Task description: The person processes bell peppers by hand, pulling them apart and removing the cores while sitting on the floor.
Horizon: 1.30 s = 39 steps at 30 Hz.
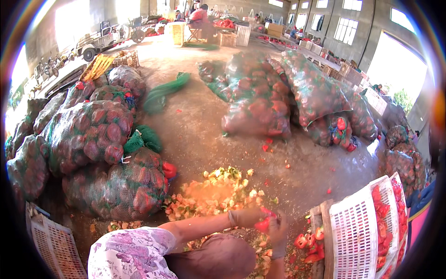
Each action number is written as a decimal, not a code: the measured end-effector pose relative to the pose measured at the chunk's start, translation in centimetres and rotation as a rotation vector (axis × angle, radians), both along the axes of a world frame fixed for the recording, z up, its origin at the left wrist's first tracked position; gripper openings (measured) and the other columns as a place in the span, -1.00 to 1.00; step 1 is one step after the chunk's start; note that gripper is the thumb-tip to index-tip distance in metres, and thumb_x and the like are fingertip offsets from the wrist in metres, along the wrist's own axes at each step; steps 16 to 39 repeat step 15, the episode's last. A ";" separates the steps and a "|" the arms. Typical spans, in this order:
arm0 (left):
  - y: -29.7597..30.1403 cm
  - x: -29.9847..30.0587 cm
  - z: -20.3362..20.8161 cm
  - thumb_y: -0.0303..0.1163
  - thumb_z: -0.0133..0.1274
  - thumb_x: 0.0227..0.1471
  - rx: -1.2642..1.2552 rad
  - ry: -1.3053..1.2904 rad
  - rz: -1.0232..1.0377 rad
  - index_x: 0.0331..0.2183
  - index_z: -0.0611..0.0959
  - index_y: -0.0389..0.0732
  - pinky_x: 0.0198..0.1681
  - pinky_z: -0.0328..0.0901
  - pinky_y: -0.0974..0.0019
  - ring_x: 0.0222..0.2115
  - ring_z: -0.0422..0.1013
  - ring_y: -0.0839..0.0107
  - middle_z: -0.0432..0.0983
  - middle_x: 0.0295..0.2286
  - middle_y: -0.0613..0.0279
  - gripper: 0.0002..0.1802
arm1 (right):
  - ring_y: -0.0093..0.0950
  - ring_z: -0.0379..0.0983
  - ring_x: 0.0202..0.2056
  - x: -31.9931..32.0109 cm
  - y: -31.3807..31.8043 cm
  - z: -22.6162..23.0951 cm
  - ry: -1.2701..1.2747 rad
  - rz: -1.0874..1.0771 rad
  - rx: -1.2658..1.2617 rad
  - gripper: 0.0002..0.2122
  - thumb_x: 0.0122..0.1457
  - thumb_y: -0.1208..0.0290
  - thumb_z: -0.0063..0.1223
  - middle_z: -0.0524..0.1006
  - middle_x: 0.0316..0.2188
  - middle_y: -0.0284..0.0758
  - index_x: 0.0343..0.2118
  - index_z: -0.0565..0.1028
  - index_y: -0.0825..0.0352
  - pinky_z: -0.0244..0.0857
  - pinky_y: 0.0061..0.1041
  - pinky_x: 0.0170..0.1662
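A red bell pepper (pixel 262 225) is between my two hands, above the scraps on the floor. My left hand (pixel 247 217), in a glove, reaches in from the left and is closed on the pepper. My right hand (pixel 278 232) comes up from the lower edge against the pepper's right side. Its fingers are curled and blurred, and what they hold is hidden. Beneath and beyond my hands lies a heap of pale yellow-green pepper cores (pixel 211 193). Red pepper pieces (pixel 312 242) lie to the right of my right hand.
Full mesh sacks of red peppers (pixel 118 183) are piled at left, with more sacks (pixel 260 100) ahead and right. A white crate (pixel 351 230) with red pieces stands at right, another crate (pixel 55 244) at lower left. A green net (pixel 165 93) lies on the floor. People work far back.
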<state>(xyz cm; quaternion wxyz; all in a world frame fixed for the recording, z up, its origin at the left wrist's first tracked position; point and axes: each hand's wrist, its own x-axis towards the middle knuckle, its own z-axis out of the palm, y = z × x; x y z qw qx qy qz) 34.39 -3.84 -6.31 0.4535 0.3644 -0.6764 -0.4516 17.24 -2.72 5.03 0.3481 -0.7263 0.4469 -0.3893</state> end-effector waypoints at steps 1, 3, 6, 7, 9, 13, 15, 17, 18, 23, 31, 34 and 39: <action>-0.2 0.7 -0.9 -0.25 -0.04 0.17 -0.069 -0.035 0.045 -0.15 0.52 -0.28 -0.19 0.32 0.27 -0.29 0.43 0.35 0.52 -0.30 0.16 -0.69 | -0.40 0.38 -0.07 1.2 1.6 1.6 -0.169 0.165 0.169 -0.57 0.14 0.39 0.14 0.43 -0.08 -0.21 0.04 0.31 0.41 0.30 -0.39 0.01; -0.2 1.5 -1.5 -0.29 -0.01 0.19 0.065 0.113 0.094 -0.07 0.47 -0.27 -0.10 0.33 0.33 -0.19 0.40 0.46 0.49 -0.20 0.26 -0.67 | -0.40 0.36 -0.05 2.8 2.6 0.8 -0.176 0.130 0.179 -0.48 0.13 0.41 0.15 0.37 -0.03 -0.18 0.11 0.22 0.42 0.30 -0.41 0.01; 1.0 0.7 2.6 -0.31 -0.02 0.21 0.437 0.437 0.141 -0.04 0.45 -0.28 -0.05 0.33 0.35 -0.13 0.38 0.48 0.46 -0.15 0.28 -0.66 | -0.40 0.34 -0.02 3.6 2.7 0.4 -0.278 0.119 0.284 -0.42 0.11 0.48 0.11 0.30 0.03 -0.15 0.17 0.13 0.44 0.31 -0.47 0.00; 1.7 0.5 4.5 -0.32 -0.02 0.21 0.529 0.531 0.149 -0.03 0.45 -0.28 -0.05 0.33 0.34 -0.12 0.37 0.47 0.46 -0.14 0.27 -0.66 | -0.41 0.34 -0.02 3.6 2.6 0.4 -0.331 0.108 0.361 -0.43 0.10 0.50 0.09 0.30 0.03 -0.16 0.16 0.14 0.43 0.31 -0.47 0.00; 2.3 0.5 7.3 -0.32 -0.03 0.21 0.546 0.642 0.137 -0.01 0.44 -0.28 -0.05 0.33 0.33 -0.12 0.37 0.46 0.45 -0.13 0.27 -0.64 | -0.42 0.33 0.01 3.8 2.5 1.7 -0.447 0.131 0.352 -0.44 0.08 0.57 0.04 0.31 0.05 -0.20 0.17 0.15 0.42 0.30 -0.46 0.02; 2.7 1.3 6.7 -0.28 -0.09 0.22 0.238 0.425 0.298 -0.01 0.49 -0.23 -0.15 0.35 0.23 -0.21 0.42 0.30 0.48 -0.17 0.08 -0.65 | -0.43 0.30 0.06 4.7 0.8 -2.5 -0.444 0.108 0.307 -0.42 0.10 0.56 0.12 0.33 0.07 -0.24 0.18 0.15 0.39 0.24 -0.43 0.11; 6.7 -0.7 4.4 -0.25 -0.12 0.23 0.294 0.313 0.309 -0.04 0.53 -0.23 -0.20 0.36 0.19 -0.25 0.44 0.24 0.49 -0.18 0.02 -0.65 | -0.50 0.30 0.05 5.5 2.3 0.1 -0.605 0.184 0.399 -0.44 0.13 0.60 0.05 0.33 0.05 -0.27 0.20 0.12 0.33 0.27 -0.47 0.06; 6.7 -0.7 4.4 -0.25 -0.12 0.23 0.294 0.313 0.309 -0.04 0.53 -0.23 -0.20 0.36 0.19 -0.25 0.44 0.24 0.49 -0.18 0.02 -0.65 | -0.50 0.30 0.05 5.5 2.3 0.1 -0.605 0.184 0.399 -0.44 0.13 0.60 0.05 0.33 0.05 -0.27 0.20 0.12 0.33 0.27 -0.47 0.06; 6.7 -0.7 4.4 -0.25 -0.12 0.23 0.294 0.313 0.309 -0.04 0.53 -0.23 -0.20 0.36 0.19 -0.25 0.44 0.24 0.49 -0.18 0.02 -0.65 | -0.50 0.30 0.05 5.5 2.3 0.1 -0.605 0.184 0.399 -0.44 0.13 0.60 0.05 0.33 0.05 -0.27 0.20 0.12 0.33 0.27 -0.47 0.06; 6.7 -0.7 4.4 -0.25 -0.12 0.23 0.294 0.313 0.309 -0.04 0.53 -0.23 -0.20 0.36 0.19 -0.25 0.44 0.24 0.49 -0.18 0.02 -0.65 | -0.50 0.30 0.05 5.5 2.3 0.1 -0.605 0.184 0.399 -0.44 0.13 0.60 0.05 0.33 0.05 -0.27 0.20 0.12 0.33 0.27 -0.47 0.06; 6.7 -0.7 4.4 -0.25 -0.12 0.23 0.294 0.313 0.309 -0.04 0.53 -0.23 -0.20 0.36 0.19 -0.25 0.44 0.24 0.49 -0.18 0.02 -0.65 | -0.50 0.30 0.05 5.5 2.3 0.1 -0.605 0.184 0.399 -0.44 0.13 0.60 0.05 0.33 0.05 -0.27 0.20 0.12 0.33 0.27 -0.47 0.06; 6.7 -0.7 4.4 -0.25 -0.12 0.23 0.294 0.313 0.309 -0.04 0.53 -0.23 -0.20 0.36 0.19 -0.25 0.44 0.24 0.49 -0.18 0.02 -0.65 | -0.50 0.30 0.05 5.5 2.3 0.1 -0.605 0.184 0.399 -0.44 0.13 0.60 0.05 0.33 0.05 -0.27 0.20 0.12 0.33 0.27 -0.47 0.06; 6.7 -0.7 4.4 -0.25 -0.12 0.23 0.294 0.313 0.309 -0.04 0.53 -0.23 -0.20 0.36 0.19 -0.25 0.44 0.24 0.49 -0.18 0.02 -0.65 | -0.50 0.30 0.05 5.5 2.3 0.1 -0.605 0.184 0.399 -0.44 0.13 0.60 0.05 0.33 0.05 -0.27 0.20 0.12 0.33 0.27 -0.47 0.06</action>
